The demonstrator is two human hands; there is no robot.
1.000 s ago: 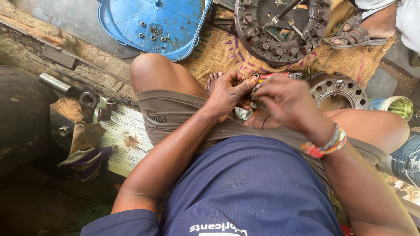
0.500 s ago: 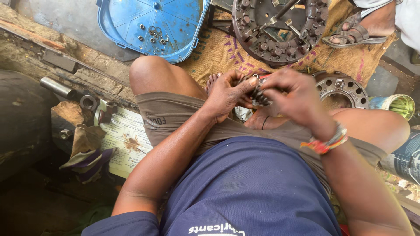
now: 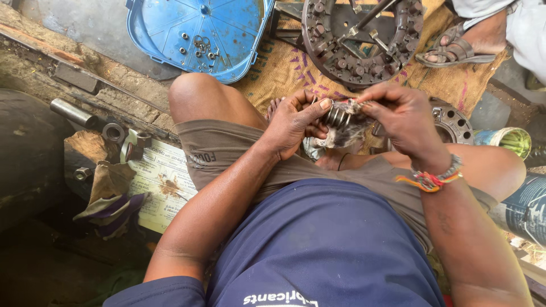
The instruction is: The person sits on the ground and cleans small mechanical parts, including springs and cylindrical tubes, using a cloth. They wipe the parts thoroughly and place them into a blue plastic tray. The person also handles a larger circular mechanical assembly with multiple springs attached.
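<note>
I sit cross-legged and hold a small coiled metal spring over my lap. My left hand pinches the spring's left end with thumb and fingers. My right hand grips a dirty grey rag that is wrapped over the spring's right side. The rag hangs down below the spring and hides part of it. A thread bracelet circles my right wrist.
A blue plastic lid holding several nuts and washers lies ahead on the left. A round metal clutch plate rests on burlap sacking. Another person's sandalled foot is at top right. A metal cylinder, rings, paper and a rag lie at left.
Both hands have lifted slightly and the spring now shows more plainly between them, with the rag moved toward its right end.
</note>
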